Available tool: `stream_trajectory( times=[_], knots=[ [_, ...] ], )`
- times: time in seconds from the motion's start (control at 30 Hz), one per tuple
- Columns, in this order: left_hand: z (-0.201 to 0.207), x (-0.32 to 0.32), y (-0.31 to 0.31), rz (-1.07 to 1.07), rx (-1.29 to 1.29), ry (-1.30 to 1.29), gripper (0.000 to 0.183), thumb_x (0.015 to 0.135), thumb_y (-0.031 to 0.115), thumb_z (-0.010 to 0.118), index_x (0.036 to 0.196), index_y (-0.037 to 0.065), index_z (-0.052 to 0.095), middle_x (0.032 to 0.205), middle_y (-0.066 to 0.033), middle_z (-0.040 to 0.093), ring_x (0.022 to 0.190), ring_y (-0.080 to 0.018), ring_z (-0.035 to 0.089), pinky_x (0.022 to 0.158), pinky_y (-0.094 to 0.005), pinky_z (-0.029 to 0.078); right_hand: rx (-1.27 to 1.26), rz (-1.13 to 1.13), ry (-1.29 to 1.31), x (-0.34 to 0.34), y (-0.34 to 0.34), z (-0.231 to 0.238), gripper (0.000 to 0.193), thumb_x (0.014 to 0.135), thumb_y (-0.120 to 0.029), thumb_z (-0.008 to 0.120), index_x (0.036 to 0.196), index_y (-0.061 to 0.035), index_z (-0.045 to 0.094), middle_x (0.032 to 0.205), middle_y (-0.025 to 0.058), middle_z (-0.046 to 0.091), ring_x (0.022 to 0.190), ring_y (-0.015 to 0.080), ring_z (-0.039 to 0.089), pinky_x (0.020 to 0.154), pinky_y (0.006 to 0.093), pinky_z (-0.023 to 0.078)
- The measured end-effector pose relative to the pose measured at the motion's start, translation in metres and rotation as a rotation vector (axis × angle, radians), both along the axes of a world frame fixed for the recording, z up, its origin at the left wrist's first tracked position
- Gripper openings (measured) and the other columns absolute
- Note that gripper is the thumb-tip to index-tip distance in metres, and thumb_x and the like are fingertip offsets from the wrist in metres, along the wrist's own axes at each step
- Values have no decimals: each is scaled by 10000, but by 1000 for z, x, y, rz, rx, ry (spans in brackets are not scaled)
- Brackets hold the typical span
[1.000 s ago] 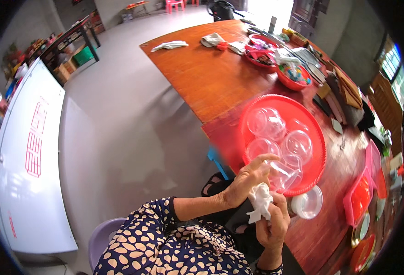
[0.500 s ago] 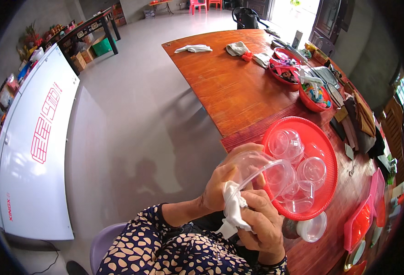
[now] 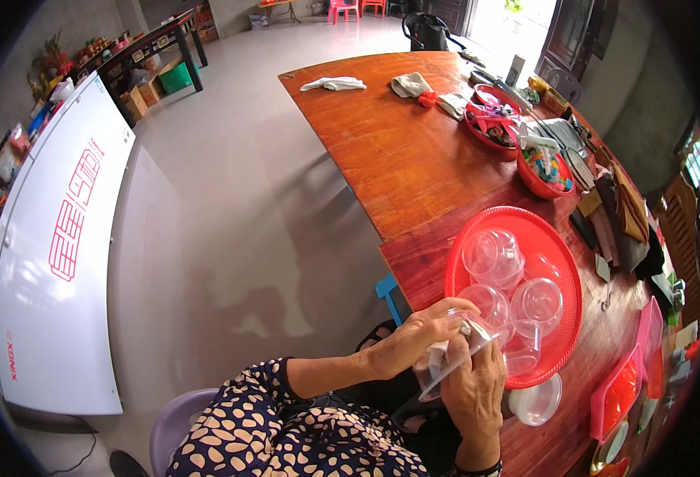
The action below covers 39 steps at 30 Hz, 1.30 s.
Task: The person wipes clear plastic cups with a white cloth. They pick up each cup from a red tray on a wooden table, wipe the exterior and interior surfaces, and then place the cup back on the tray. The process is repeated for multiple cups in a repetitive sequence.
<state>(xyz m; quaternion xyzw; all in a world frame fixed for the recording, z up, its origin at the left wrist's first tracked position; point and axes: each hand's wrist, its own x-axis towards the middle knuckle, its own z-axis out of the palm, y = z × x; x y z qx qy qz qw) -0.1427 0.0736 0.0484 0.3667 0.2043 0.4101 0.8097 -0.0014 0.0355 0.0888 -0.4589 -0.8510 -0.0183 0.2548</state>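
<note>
Just off the near left rim of a round red plastic basket [image 3: 570, 350], my two hands work on a clear plastic bowl [image 3: 442, 367] tipped on its side. My left hand [image 3: 413, 340] curls around the bowl's far side and grips it. My right hand [image 3: 477, 385] presses a white cloth [image 3: 464, 327] to the bowl, its fingers partly hidden by the rim. Several clear plastic bowls [image 3: 537, 306] lie loosely in the basket. Beside its near edge, another clear round container [image 3: 540, 400] rests on the table.
The reddish wooden table [image 3: 397, 151] runs away from me. Red baskets of small colourful items [image 3: 544, 171] stand along its right side. A pink tray [image 3: 620, 389] sits at near right, and cloths [image 3: 332, 83] lie at the far end. A white cabinet [image 3: 56, 254] stands at left.
Both hands have turned the bowl from facing up and away to tilted on its side. My left hand has moved right, closer to the basket. The cloth is now mostly covered.
</note>
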Motion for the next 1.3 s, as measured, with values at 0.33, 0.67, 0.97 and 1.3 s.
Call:
stream_trajectory(
  times=[0.33,0.67,0.97,1.3],
  knots=[
    [-19,24,5,178,196,-43,486,916,317,461,1297,16,434,1074,-104,582,754,-96,573,648,-215,461,-381,143,534,24,-29,-1,268,672,50,676,923,27,585,945,178,605,837,346,603,744,376,494],
    [-17,53,-7,-73,-149,-89,506,920,415,387,1282,68,454,1139,-113,579,1004,-185,580,811,-310,474,390,-89,433,44,-31,-8,355,670,-1,716,1015,-2,633,1061,189,576,896,327,584,757,391,504],
    [-13,63,-24,-181,-135,-39,536,943,390,371,1374,73,340,1172,-56,519,938,-123,566,546,-203,442,366,-439,201,61,-23,-14,493,678,-90,701,1142,21,579,1075,171,503,923,310,539,763,390,496],
    [-26,59,-9,44,120,12,591,920,448,398,1350,45,351,1135,-164,573,834,-184,610,562,-221,478,-65,-544,307,63,-60,-46,597,697,-41,698,1231,96,470,1078,235,494,973,376,535,807,401,494]
  ],
)
